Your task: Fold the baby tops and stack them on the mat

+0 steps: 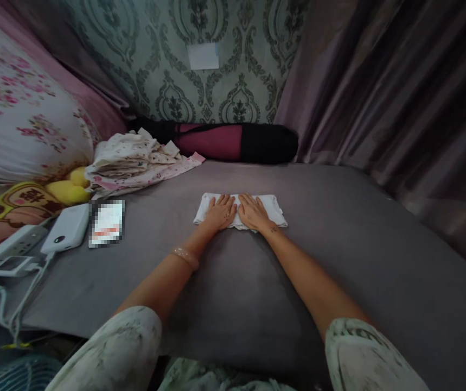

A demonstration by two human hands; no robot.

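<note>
A folded white cloth (pixel 272 205) lies flat on the grey-covered surface (pixel 233 277) in front of me. My left hand (pixel 221 212) rests palm down on its left half, fingers stretched out. Beside it, my right hand (pixel 253 212) lies flat on the middle and right of the cloth, fingers pointing away from me. The two hands are close together, and neither grips anything. Parts of the cloth are hidden under them. A pale bangle (pixel 186 257) circles my left forearm.
Left of the cloth are a pile of printed clothes (pixel 135 157), a white power bank (pixel 66 228), a power strip (pixel 11 247) with cables and a blurred-out card (pixel 106 224). A long red and black bag (pixel 236 142) lies along the wall. Curtains (pixel 350 81) hang on the right.
</note>
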